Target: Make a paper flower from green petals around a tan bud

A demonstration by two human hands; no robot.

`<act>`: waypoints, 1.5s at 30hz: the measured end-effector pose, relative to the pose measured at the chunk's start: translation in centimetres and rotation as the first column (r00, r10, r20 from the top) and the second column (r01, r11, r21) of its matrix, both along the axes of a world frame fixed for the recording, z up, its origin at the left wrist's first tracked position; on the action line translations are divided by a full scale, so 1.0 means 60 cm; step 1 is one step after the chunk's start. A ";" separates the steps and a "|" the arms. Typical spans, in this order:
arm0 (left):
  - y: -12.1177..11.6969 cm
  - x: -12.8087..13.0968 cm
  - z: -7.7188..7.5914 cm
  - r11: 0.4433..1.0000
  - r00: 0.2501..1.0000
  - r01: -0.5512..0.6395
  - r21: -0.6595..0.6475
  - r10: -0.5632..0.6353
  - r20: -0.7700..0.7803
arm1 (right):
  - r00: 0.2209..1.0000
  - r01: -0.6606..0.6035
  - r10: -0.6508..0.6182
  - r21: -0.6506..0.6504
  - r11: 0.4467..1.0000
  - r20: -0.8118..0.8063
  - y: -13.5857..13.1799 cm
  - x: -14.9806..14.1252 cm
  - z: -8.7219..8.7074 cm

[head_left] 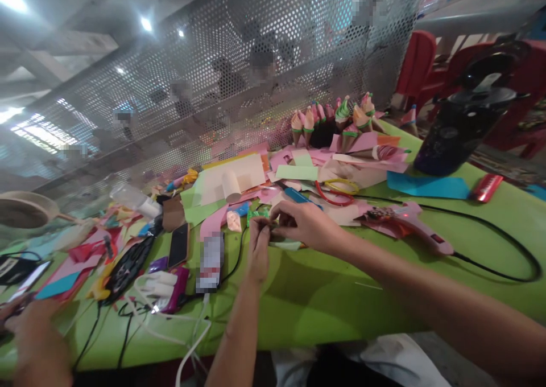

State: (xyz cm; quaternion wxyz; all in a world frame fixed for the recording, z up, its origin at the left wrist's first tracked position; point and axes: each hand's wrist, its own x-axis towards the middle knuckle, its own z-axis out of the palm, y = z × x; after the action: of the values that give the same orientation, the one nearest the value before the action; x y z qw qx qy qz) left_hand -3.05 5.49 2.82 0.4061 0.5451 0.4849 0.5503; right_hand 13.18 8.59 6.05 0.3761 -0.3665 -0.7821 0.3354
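My left hand (pixel 258 249) and my right hand (pixel 303 223) meet over the green table (pixel 324 296), fingers pinched together on a small pale green paper piece (pixel 285 243). Both hands are closed on it; the piece is mostly hidden by the fingers. A pink glue gun (pixel 412 223) lies just right of my right hand, its black cord (pixel 503 245) looping to the right. Coloured paper scraps (pixel 298 172) and a red ring (pixel 333 196) lie just behind my hands.
Paper cones (pixel 341 119) stand at the back by a perforated metal screen (pixel 239 68). A dark bottle (pixel 460 125) and a red object (pixel 487 188) sit at the right. Phones (pixel 179 245), chargers and white cables (pixel 187 341) crowd the left, where another person's hand (pixel 34 341) rests.
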 end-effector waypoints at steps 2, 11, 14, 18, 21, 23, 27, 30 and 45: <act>0.004 -0.002 -0.004 0.999 0.989 0.006 -0.032 -0.001 0.145 | 0.994 -0.033 0.029 -0.038 0.999 -0.105 0.004 0.002 -0.003; 0.006 -0.002 -0.006 0.990 0.946 0.062 -0.128 -0.017 0.324 | 0.976 -0.058 0.046 -0.047 0.997 -0.213 0.002 -0.006 -0.007; 0.011 -0.003 -0.009 0.991 0.956 0.034 -0.133 0.006 0.293 | 0.980 -0.062 0.045 -0.087 0.994 -0.192 0.002 -0.005 -0.007; 0.024 -0.013 -0.007 0.994 0.905 -0.020 -0.103 0.062 0.421 | 0.992 -0.066 0.052 -0.117 0.991 -0.115 0.006 0.001 -0.017; 0.028 -0.027 0.001 0.993 0.857 0.056 -0.103 0.005 0.516 | 0.999 -0.025 0.021 -0.090 0.996 -0.045 0.012 0.007 -0.020; 0.026 -0.033 0.004 0.985 0.851 0.132 -0.112 -0.055 0.523 | 0.999 0.028 -0.030 -0.056 0.998 -0.034 0.015 0.015 -0.011; 0.022 -0.036 0.003 0.984 0.919 0.142 -0.107 -0.091 0.384 | 0.989 0.145 -0.143 0.062 0.988 -0.032 0.009 0.060 0.031; 0.024 -0.032 0.002 0.989 0.944 0.117 -0.092 -0.082 0.319 | 0.963 0.258 -0.267 0.154 0.954 0.042 -0.013 0.126 0.051; 0.014 0.001 0.001 0.974 0.962 0.205 -0.093 -0.183 0.202 | 0.696 0.701 -0.552 -0.266 0.662 0.458 -0.099 0.308 -0.059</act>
State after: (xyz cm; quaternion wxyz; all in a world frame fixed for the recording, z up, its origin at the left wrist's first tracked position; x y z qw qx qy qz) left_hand -2.99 6.32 2.89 0.5333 0.5106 0.4181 0.5293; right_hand 31.63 2.66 2.51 0.2408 -0.7405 -0.5643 0.2743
